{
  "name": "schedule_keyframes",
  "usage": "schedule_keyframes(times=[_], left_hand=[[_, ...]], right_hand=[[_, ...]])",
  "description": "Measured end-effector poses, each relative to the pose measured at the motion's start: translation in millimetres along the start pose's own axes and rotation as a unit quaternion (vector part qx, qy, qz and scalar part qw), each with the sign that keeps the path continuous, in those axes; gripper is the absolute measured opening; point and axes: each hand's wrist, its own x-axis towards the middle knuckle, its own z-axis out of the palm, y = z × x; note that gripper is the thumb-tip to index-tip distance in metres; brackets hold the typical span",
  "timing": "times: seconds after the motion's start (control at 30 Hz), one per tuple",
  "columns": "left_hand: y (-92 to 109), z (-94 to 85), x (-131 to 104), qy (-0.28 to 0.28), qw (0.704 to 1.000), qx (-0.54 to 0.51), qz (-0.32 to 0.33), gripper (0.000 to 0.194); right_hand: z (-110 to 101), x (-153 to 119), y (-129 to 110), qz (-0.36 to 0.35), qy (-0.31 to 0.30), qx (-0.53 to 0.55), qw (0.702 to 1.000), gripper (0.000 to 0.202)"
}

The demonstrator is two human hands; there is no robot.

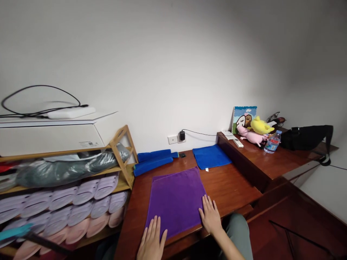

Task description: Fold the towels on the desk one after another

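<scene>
A purple cloth (176,202) lies spread on the brown wooden desk, its far edge showing a second layer slightly out of line. My left hand (152,238) rests flat on its near left corner, fingers stretched out. On the near right edge lies my right hand (210,215), also flat, with the fingers a little apart and the thumb toward the cloth. Beyond the purple cloth, a folded blue cloth (211,157) with a small white tag lies at the back right. Rolled or folded blue cloths (154,161) sit at the back left.
Left of the desk (230,189), a wooden rack (123,173) holds several slippers (86,191) and a white box (48,139). A higher surface at right carries plush toys (253,136), a water bottle (272,142), a remote (238,143) and a black bag (303,137). A charger (182,135) is plugged into the wall.
</scene>
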Motion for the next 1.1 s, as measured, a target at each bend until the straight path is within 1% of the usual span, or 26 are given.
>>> schedule_keyframes(times=[0.03, 0.1, 0.2, 0.27, 0.33, 0.37, 0.43, 0.53, 0.6, 0.7, 0.77, 0.87, 0.93, 0.97, 1.03, 1.1], left_hand=[[0, -1.0, 0, -0.004, 1.0, -0.002, -0.002, 0.07], [6, -6.3, 8, -0.008, 1.0, -0.001, 0.002, 0.069], [33, -19.3, 37, -0.007, 1.0, 0.004, 0.027, 0.065], [53, -24.9, 57, -0.021, 0.999, 0.007, 0.047, 0.063], [65, -23.7, 69, -0.044, 0.997, 0.007, 0.06, 0.061], [66, -20.7, 70, -0.051, 0.997, 0.008, 0.061, 0.06], [59, -12.1, 65, -0.051, 0.997, 0.012, 0.05, 0.061], [34, -2.5, 48, -0.028, 0.999, 0.016, 0.016, 0.064], [18, -2.4, 37, -0.015, 1.0, 0.016, 0.003, 0.066], [4, -7.1, 24, -0.011, 1.0, 0.016, -0.006, 0.07], [-3, -7.9, 16, -0.011, 1.0, 0.011, -0.015, 0.071], [-19, -4.4, 5, -0.005, 1.0, -0.001, -0.027, 0.07], [-30, -3.6, 7, 0.001, 0.999, -0.005, -0.032, 0.071], [-33, -5.1, 12, 0.006, 0.999, -0.005, -0.034, 0.071], [-33, -11.7, 34, 0.015, 1.0, -0.005, -0.025, 0.071], [-21, -20.2, 69, 0.017, 1.0, -0.005, 0.0, 0.07]], right_hand=[[-1, 1, 0, 0.002, 0.002, 0.0, 1.0, 0.067], [-3, 5, -11, -0.004, 0.012, 0.005, 1.0, 0.066], [-7, 15, -49, -0.053, 0.034, 0.036, 0.997, 0.064], [-6, 21, -77, -0.095, 0.029, 0.063, 0.993, 0.063], [0, 23, -96, -0.118, 0.009, 0.079, 0.99, 0.063], [4, 24, -99, -0.121, 0.0, 0.081, 0.989, 0.063], [13, 23, -95, -0.11, -0.004, 0.077, 0.991, 0.064], [17, 23, -66, -0.075, 0.008, 0.054, 0.996, 0.066], [12, 21, -43, -0.044, 0.006, 0.032, 0.998, 0.066], [0, 14, -15, 0.003, -0.009, 0.006, 1.0, 0.068], [-4, 8, 0, 0.025, -0.016, -0.004, 1.0, 0.069], [-5, 3, 18, 0.04, -0.012, -0.006, 0.999, 0.069], [-6, 8, 21, 0.042, 0.007, -0.001, 0.999, 0.068], [-9, 13, 18, 0.041, 0.022, 0.001, 0.999, 0.068], [-16, 31, 3, 0.027, 0.052, 0.009, 0.998, 0.066], [-24, 55, -26, -0.004, 0.063, 0.024, 0.998, 0.065]])
